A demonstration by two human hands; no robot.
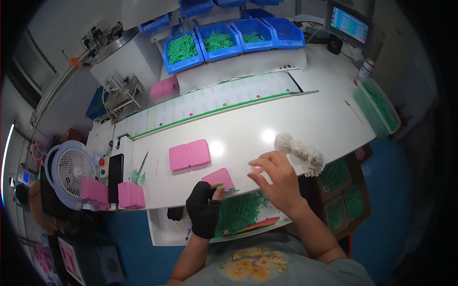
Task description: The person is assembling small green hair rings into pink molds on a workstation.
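My left hand (204,209), in a black fingerless glove, pinches a thin green plastic strip (229,190) bent into a loop. It is just above the table's front edge, beside a single pink block (222,177) that it partly covers. My bare right hand (276,180) is raised over the table to the right. Its fingers are curled and the thumb stands apart from them; a small pale pink and tan patch shows at a fingertip, too small to make out. Two pink blocks (189,155) lie side by side farther back. An open drawer of green strips (243,212) is below my hands.
A knotted whitish cloth (298,151) lies right of my right hand. Blue bins (220,39), some with green strips, stand behind a long green-edged strip of machine (210,108). Left are tweezers (143,163), pink stacks (131,195) and a fan (74,171). A green tub (377,107) stands right.
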